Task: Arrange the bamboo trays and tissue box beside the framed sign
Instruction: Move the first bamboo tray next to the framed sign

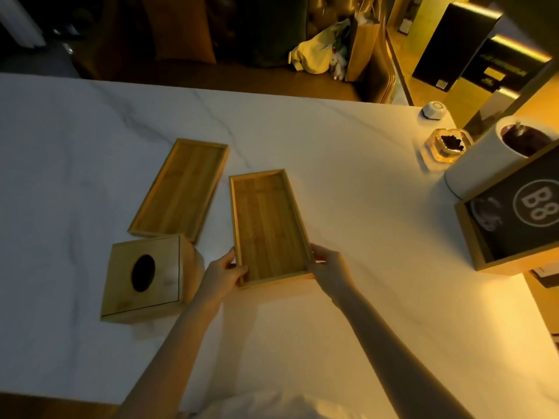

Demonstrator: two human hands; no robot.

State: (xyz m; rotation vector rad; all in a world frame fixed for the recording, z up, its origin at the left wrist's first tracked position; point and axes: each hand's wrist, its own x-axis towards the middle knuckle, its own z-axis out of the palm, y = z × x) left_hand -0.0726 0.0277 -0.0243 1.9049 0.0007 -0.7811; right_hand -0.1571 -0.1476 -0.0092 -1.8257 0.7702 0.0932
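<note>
Two shallow bamboo trays lie on the white marble table (363,297). The near tray (267,225) is held at its near end by both hands: my left hand (222,275) grips its left corner, my right hand (331,267) its right corner. The second tray (181,187) lies to the left and farther away, untouched. A bamboo tissue box (145,276) with an oval hole on top sits left of my left hand. The framed sign (514,219), black with "B8" in a wooden frame, stands at the right edge.
Behind the sign stand a white cylindrical holder (484,158), a glass ashtray (447,145) with dark contents, and a small white device (434,109). Beyond the table's far edge are a bag (320,52) and dark boxes (484,55).
</note>
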